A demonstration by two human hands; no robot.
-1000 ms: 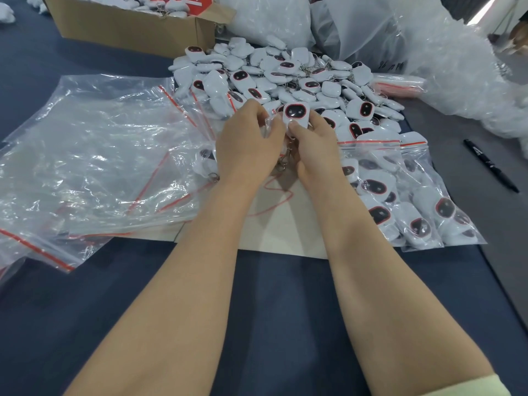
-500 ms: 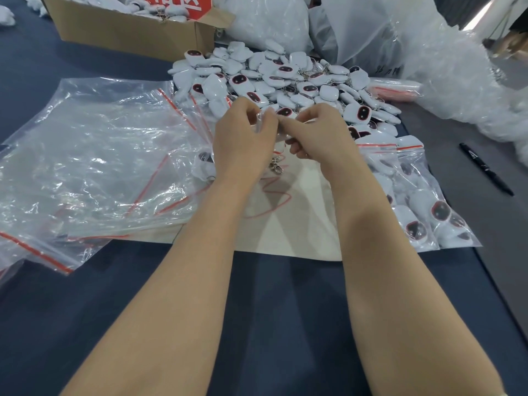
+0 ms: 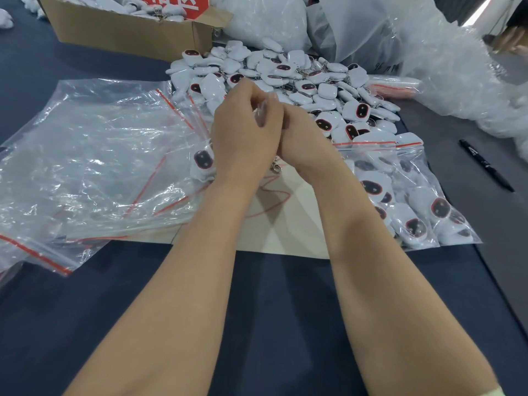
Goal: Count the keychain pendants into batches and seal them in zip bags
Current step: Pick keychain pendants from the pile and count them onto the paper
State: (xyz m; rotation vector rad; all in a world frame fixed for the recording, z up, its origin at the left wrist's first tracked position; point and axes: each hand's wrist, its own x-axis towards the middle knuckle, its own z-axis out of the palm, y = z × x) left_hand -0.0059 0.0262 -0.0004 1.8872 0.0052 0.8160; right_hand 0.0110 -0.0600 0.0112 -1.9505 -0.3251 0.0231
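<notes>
A second ago a pendant with a dark face showed between the fingertips; now it is hidden, and the two hands have closed together over the paper sheet (image 3: 288, 232) in the middle of the worktop (image 3: 271, 310). The left hand (image 3: 243, 135) has its fingers curled around the held keychain (image 3: 275, 166), of which only the metal clasp shows, hanging under the hand. The right hand (image 3: 303, 141) is pressed against the left one. Its fingers are covered, so I cannot tell what it grips.

The loose pendants (image 3: 300, 81) make one pile toward the far edge, too many to count. One more pendant (image 3: 203, 161) lies just beside the left hand. At least two filled zip bags (image 3: 414, 201) lie toward the right edge, and a stack of empty zip bags (image 3: 94, 161) toward the left edge; their number is unclear. There is one pen (image 3: 485, 165) near the right edge and one cardboard box (image 3: 128, 30) at the far left corner.
</notes>
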